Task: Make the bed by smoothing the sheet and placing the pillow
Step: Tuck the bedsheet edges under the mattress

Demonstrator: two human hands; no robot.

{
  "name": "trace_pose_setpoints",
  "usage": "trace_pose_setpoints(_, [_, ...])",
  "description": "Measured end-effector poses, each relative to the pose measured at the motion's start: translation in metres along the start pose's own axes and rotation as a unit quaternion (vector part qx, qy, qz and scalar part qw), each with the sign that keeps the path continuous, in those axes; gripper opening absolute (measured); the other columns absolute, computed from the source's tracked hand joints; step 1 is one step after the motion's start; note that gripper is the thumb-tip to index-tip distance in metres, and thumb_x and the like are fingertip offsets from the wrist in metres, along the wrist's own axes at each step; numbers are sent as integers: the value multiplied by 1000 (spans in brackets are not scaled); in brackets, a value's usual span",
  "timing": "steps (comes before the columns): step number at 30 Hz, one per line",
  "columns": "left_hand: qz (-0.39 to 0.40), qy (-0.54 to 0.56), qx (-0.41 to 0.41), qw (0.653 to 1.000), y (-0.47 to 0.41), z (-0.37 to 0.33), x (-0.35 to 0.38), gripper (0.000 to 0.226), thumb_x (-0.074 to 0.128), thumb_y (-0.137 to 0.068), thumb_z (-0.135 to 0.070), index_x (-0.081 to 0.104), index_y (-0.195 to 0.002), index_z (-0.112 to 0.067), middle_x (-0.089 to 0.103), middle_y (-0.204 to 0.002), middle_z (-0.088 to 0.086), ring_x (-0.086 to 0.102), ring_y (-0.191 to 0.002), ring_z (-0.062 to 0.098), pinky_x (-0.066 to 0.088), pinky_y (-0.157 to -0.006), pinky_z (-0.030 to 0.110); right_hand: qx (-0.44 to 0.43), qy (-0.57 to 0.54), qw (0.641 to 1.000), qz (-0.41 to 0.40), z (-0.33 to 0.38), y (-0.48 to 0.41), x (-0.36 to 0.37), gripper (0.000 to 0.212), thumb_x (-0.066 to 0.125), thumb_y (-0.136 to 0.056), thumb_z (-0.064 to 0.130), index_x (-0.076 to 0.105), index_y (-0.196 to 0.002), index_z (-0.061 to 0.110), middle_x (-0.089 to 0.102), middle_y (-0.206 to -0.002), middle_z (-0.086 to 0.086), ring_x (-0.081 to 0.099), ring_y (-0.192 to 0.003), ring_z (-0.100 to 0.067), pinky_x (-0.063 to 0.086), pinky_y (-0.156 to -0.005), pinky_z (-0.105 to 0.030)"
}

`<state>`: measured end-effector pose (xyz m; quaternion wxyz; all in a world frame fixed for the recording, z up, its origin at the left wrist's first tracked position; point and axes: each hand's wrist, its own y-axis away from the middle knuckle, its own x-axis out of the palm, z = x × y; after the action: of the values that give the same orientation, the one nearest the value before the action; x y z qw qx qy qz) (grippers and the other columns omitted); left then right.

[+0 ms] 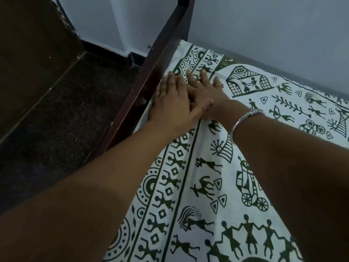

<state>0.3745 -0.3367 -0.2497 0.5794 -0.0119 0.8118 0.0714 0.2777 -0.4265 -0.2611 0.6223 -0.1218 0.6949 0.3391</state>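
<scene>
A white sheet (207, 148) printed with dark green folk figures covers the bed. My left hand (173, 99) lies flat on the sheet's left border, right beside the dark wooden bed rail (151, 78), fingers spread and holding nothing. My right hand (207, 89) presses flat on the sheet just to its right, partly under the left thumb, with a silver bangle (247, 116) on the wrist. Both hands rest near the far left corner of the bed. No pillow is in view.
The dark bed rail runs from the lower left up to a corner post (186, 14) at the top. A dark floor (56, 120) lies left of the bed. Pale walls (264, 31) stand behind the bed and along its right side.
</scene>
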Motion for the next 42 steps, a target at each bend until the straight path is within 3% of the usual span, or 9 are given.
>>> trace_pose_setpoints(5, [35, -128, 33, 991, 32, 17, 15, 110, 8, -72, -84, -10, -149, -7, -8, -159, 10, -11, -146, 25, -5, -116, 45, -18, -137, 989, -53, 6, 14, 0, 70, 43, -93, 47, 1, -149, 46, -3, -162, 0, -10, -147, -30, -6, -115, -59])
trace_pose_setpoints(8, [47, -113, 15, 992, 25, 20, 12, 101, 22, -81, -76, -7, -150, -9, -12, -159, 11, -13, -145, 30, -3, -116, 42, 59, -225, 956, -176, 12, 52, 5, 70, 54, -90, 39, 19, -151, 36, 9, -161, -3, 1, -148, -29, -2, -114, -57])
trace_pose_setpoints(12, [-17, -122, 33, 992, 46, 13, 10, 81, 27, -94, -56, -4, -150, -7, -9, -158, 14, -10, -146, 29, -6, -116, 39, 204, -126, 962, -132, 37, 131, 49, 67, 25, -96, 55, 11, -153, 23, 3, -160, -15, -3, -147, -35, -4, -114, -57])
trace_pose_setpoints(19, [3, -166, 71, 984, 143, 34, 23, 68, 16, -94, -50, 25, -148, -9, 25, -155, 8, 20, -144, 27, -3, -114, 42, 18, -103, 988, -118, 89, 165, 67, 70, 11, -87, 50, 16, -153, 25, 13, -160, -10, 2, -147, -35, -10, -113, -58])
trace_pose_setpoints(24, [-7, -140, 64, 988, 180, 30, 19, 68, 32, -94, -45, 25, -146, -2, 25, -154, 17, 21, -142, 34, 10, -113, 48, 133, -135, 974, -121, 103, 223, 92, 69, 21, -94, 55, 14, -153, 21, 8, -160, -13, 0, -147, -32, -7, -115, -56])
trace_pose_setpoints(27, [39, -155, 123, 979, 232, 34, 31, 68, 28, -93, -51, 30, -145, -6, 29, -153, 13, 27, -140, 31, 17, -113, 53, 82, -118, 984, -102, 127, 252, 103, 70, 28, -93, 53, 19, -152, 17, 13, -158, -19, 5, -146, -39, 5, -115, -59])
trace_pose_setpoints(30, [24, -155, 51, 986, 264, 52, 28, 71, 24, -93, -52, 25, -146, -6, 25, -154, 13, 23, -141, 32, 14, -113, 50, 7, -114, 987, -113, 147, 268, 106, 68, 27, -94, 55, 23, -152, 21, 16, -159, -14, 5, -146, -37, 1, -114, -59])
trace_pose_setpoints(35, [56, -138, 108, 983, 342, 51, 34, 70, 22, -95, -54, 27, -146, -6, 28, -153, 14, 25, -140, 32, 18, -113, 51, 95, -119, 983, -102, 170, 305, 119, 75, 23, -92, 61, 22, -152, 16, 16, -158, -18, 8, -146, -39, 2, -114, -60])
trace_pose_setpoints(42, [61, -129, 40, 989, 453, 61, 35, 69, 20, -95, -54, 25, -145, -7, 32, -150, 16, 28, -138, 35, 15, -113, 52, -54, -98, 991, -76, 226, 376, 137, 73, 27, -91, 62, 21, -153, 22, 16, -159, -13, 6, -147, -35, 2, -113, -61])
